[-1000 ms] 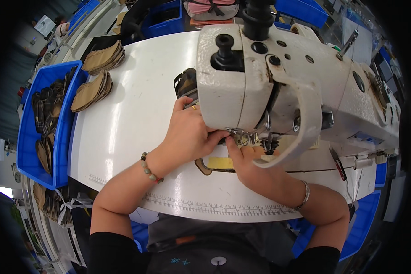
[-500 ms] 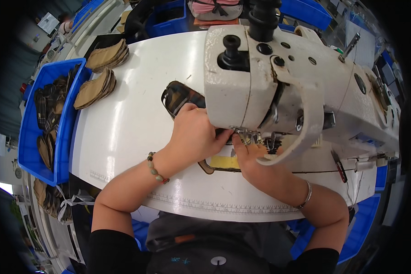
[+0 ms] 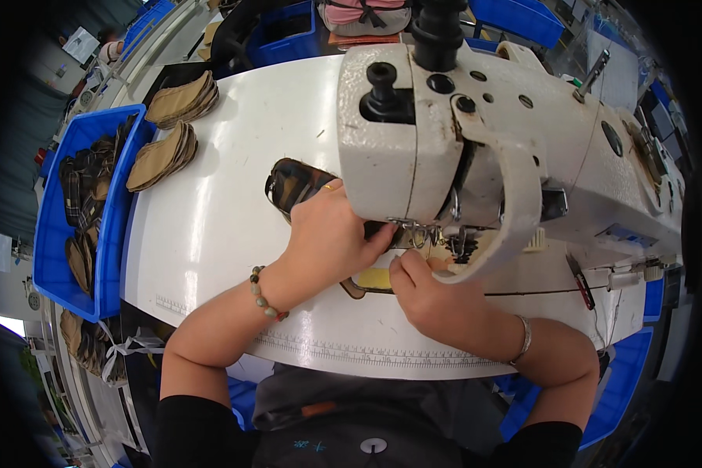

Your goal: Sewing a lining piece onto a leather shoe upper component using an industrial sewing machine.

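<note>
A plaid fabric piece (image 3: 298,184) in brown and dark tones, with a dark bound edge, lies on the white sewing table beside the head of the sewing machine (image 3: 382,164). My left hand (image 3: 327,234) is closed on this piece, its thumb reaching toward the presser foot (image 3: 420,234). Just right of that thumb, my right hand (image 3: 437,292) has curled fingers near the front of the foot; what they pinch, if anything, is hidden. Below the hands show a yellow patch (image 3: 373,278) on the machine bed and a tan-edged bit of material (image 3: 352,289).
Two stacks of tan shoe-shaped pieces, one far (image 3: 183,100) and one nearer (image 3: 162,157), lie at the table's left. Alongside stands a blue bin (image 3: 105,288) holding plaid pieces. Small red-and-black thread snips (image 3: 580,282) lie at right. A printed ruler (image 3: 366,351) follows the front edge.
My right hand has drawn back slightly from the presser foot, and its fingers have curled. The left hand stays on the plaid piece. The whole view has shifted a little.
</note>
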### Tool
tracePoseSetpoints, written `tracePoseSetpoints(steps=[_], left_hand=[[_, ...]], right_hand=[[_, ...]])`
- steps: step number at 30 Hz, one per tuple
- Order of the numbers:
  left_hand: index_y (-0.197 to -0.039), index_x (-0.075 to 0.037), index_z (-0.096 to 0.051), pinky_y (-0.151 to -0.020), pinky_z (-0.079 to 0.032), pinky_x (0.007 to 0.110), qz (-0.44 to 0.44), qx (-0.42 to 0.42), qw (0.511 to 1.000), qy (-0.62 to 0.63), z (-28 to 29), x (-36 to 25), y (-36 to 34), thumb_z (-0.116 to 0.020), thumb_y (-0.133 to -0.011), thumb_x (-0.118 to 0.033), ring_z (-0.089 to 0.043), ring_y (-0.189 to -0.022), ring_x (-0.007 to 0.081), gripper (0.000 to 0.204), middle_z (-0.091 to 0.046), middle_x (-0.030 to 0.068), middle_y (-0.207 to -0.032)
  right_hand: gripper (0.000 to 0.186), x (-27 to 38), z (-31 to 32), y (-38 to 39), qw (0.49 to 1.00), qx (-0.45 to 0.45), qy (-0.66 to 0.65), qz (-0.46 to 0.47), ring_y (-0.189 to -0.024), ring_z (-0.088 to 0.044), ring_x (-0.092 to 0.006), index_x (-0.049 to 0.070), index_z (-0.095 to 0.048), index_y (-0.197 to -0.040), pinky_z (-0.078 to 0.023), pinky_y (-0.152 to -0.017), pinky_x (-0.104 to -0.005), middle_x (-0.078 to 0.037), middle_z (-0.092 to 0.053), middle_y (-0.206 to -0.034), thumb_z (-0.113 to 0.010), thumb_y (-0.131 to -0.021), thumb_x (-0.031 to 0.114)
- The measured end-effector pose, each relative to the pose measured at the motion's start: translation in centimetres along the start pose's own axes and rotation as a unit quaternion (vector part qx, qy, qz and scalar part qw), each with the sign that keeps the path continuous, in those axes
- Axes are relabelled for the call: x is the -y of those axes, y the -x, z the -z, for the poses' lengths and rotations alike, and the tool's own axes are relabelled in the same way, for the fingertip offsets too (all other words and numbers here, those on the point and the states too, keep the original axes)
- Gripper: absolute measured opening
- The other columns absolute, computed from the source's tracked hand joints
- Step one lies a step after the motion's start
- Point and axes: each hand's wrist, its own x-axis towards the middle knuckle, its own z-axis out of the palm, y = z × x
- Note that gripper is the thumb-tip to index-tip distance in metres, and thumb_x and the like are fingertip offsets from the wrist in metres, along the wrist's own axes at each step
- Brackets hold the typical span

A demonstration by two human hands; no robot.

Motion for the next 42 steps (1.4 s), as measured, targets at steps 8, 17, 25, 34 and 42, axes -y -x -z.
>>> tracePoseSetpoints(steps=[8, 17, 25, 34, 42], left_hand=[[-0.094, -0.017, -0.076, -0.061, -0.054, 0.040, 0.010, 0.001, 1.000, -0.025, -0.1, 0.0, 0.1, -0.077, -0.073, -0.022, -0.067, -0.083, 0.0286, 0.022, -0.068, 0.0060, -0.084], [-0.096, -0.017, -0.076, -0.065, -0.055, 0.041, 0.069, 0.040, 0.995, -0.061, 1.0, -1.1, -0.3, -0.078, -0.071, -0.021, -0.067, -0.082, 0.0305, 0.025, -0.069, 0.0096, -0.089], [-0.092, -0.015, -0.076, -0.057, -0.052, 0.041, 0.046, 0.011, 0.999, -0.009, -0.1, -0.4, -0.1, -0.078, -0.073, -0.025, -0.066, -0.064, 0.0330, 0.021, -0.066, 0.0123, -0.074], [-0.089, -0.014, -0.076, -0.054, -0.051, 0.041, 0.049, 0.025, 0.998, -0.041, 0.3, -0.8, -0.4, -0.078, -0.073, -0.026, -0.065, -0.062, 0.0322, 0.020, -0.065, 0.0116, -0.071], [-0.097, -0.011, -0.076, -0.060, -0.053, 0.038, -0.047, 0.107, 0.991, -0.059, 3.5, -2.4, 0.9, -0.077, -0.075, -0.022, -0.067, -0.072, 0.0275, 0.024, -0.068, 0.0068, -0.081]], right_hand=[[0.034, 0.9, -1.7, 0.5, 0.997, -0.044, -0.062, -0.010, -0.062, -0.062, -0.0137, -0.001, -0.071, -0.107, -0.056, -0.064, -0.0331, -0.016, -0.069, -0.113, -0.065, -0.075, 0.010], [0.009, 0.9, -2.4, 0.2, 0.994, -0.089, -0.065, 0.001, -0.061, -0.067, -0.0161, 0.005, -0.064, -0.080, -0.052, -0.044, -0.0322, -0.017, -0.068, -0.112, -0.064, -0.076, 0.013], [0.023, 0.8, -1.4, 0.4, 0.995, -0.038, -0.091, -0.013, -0.071, -0.068, -0.0184, 0.000, -0.069, -0.099, -0.057, -0.062, -0.0342, -0.016, -0.070, -0.111, -0.066, -0.078, 0.009], [0.012, 0.4, -2.3, 0.5, 0.999, -0.046, -0.015, 0.022, -0.077, -0.070, -0.0161, 0.005, -0.066, -0.086, -0.057, -0.060, -0.0311, -0.012, -0.071, -0.101, -0.066, -0.077, 0.013], [0.019, 0.0, -1.9, 0.0, 0.993, -0.115, 0.004, 0.025, -0.054, -0.055, -0.0083, 0.007, -0.068, -0.087, -0.037, -0.040, -0.0270, -0.002, -0.061, -0.076, -0.065, -0.070, 0.016]])
